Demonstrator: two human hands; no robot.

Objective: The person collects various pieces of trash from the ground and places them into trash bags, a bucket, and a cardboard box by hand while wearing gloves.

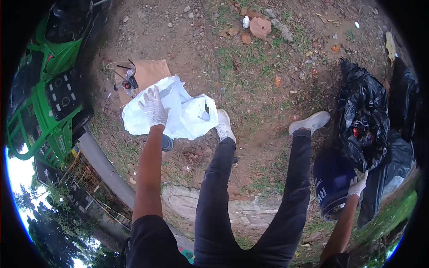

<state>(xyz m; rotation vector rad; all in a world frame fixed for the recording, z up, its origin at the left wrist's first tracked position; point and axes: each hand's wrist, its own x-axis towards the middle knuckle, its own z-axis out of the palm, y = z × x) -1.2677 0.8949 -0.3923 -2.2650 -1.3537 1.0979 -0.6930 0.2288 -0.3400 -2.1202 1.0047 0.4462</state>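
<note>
While the left hand [153,107], gloved in white, grasps a white bag [181,114] held out over the dirt, the bag hangs just at nine o'clock of the left shoe [224,126]. The right hand [358,186], also gloved, grips the rim of a blue bucket [331,183] at four o'clock of the bag. Just at twelve o'clock of that bucket slumps a black bag [364,118], something red showing inside. The right shoe [311,122] stands between the two bags. At eleven o'clock of the white bag lies cardboard [149,71] with tangled litter [127,80] on it. Further toward nine o'clock stands a green vehicle [49,85]. Dry leaves [259,27] lie at twelve o'clock.
</note>
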